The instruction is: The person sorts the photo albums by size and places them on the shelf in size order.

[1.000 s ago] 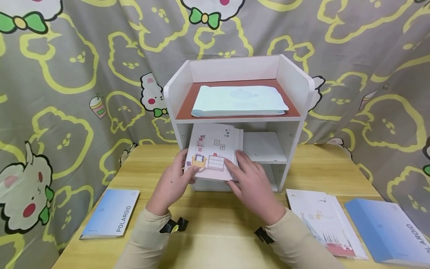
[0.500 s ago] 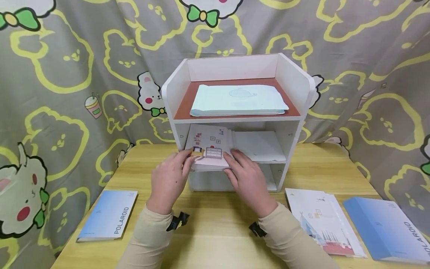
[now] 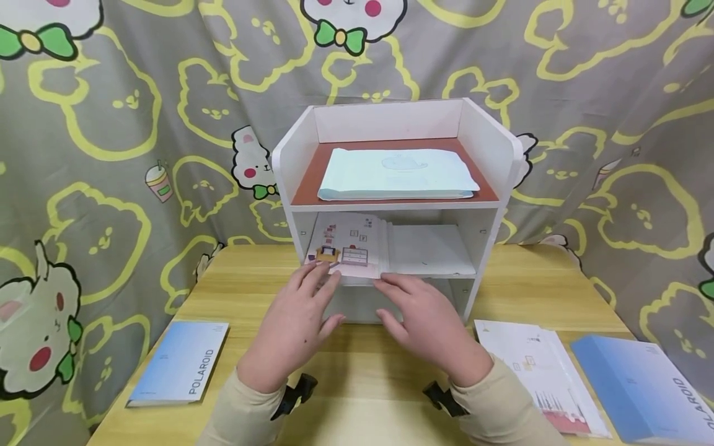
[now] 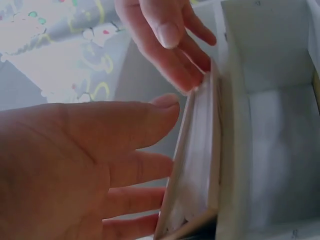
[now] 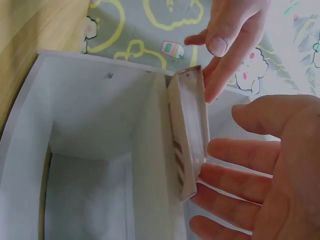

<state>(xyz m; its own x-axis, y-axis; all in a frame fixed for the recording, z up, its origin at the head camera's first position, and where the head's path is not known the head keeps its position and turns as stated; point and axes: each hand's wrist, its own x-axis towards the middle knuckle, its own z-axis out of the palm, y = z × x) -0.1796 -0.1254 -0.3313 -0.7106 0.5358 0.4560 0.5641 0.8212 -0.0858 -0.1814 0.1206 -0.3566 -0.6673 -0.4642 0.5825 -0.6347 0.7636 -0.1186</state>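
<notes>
A white book (image 3: 357,251) with a drawn yellow armchair and chest of drawers on its cover lies flat at the left of the middle shelf. My left hand (image 3: 295,316) has its fingertips at the front edge of this book, fingers spread and thumb apart. At the right front corner, the fingers of my right hand (image 3: 426,322) are likewise extended. Both wrist views show the book's edge (image 4: 195,145) standing slightly out over the shelf board, with fingertips of both hands against it. Neither hand grips anything.
The white shelf unit (image 3: 482,229) stands on a wooden table (image 3: 357,396). A pale packet with a whale drawing (image 3: 398,173) lies on its top. Blue POLAROID albums flank it, one at left (image 3: 178,362), a thicker one at right (image 3: 641,387), beside a white illustrated book (image 3: 535,371).
The book, held tilted by both hands a second ago, has moved back and down onto the middle shelf. Both hands have let go and spread their fingers at its front edge.
</notes>
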